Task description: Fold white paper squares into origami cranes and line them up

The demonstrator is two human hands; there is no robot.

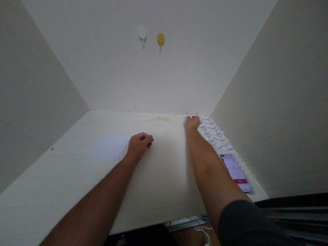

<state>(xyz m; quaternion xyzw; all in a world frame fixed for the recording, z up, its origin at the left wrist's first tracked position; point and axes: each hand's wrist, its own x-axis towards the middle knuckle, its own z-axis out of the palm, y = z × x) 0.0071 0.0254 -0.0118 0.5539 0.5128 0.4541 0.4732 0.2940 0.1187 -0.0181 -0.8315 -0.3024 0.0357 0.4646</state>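
My right hand reaches to the far right of the pale desk, fingers closed on a small white folded paper figure at the end of a group of several folded paper figures. My left hand rests on the desk with fingers curled loosely, right beside a stack of white paper sheets. Nothing shows inside the left fingers.
A phone with a lit screen lies at the desk's right edge. Two round hooks, white and yellow, hang on the back wall. Walls close in on three sides. A small red dot marks the left side.
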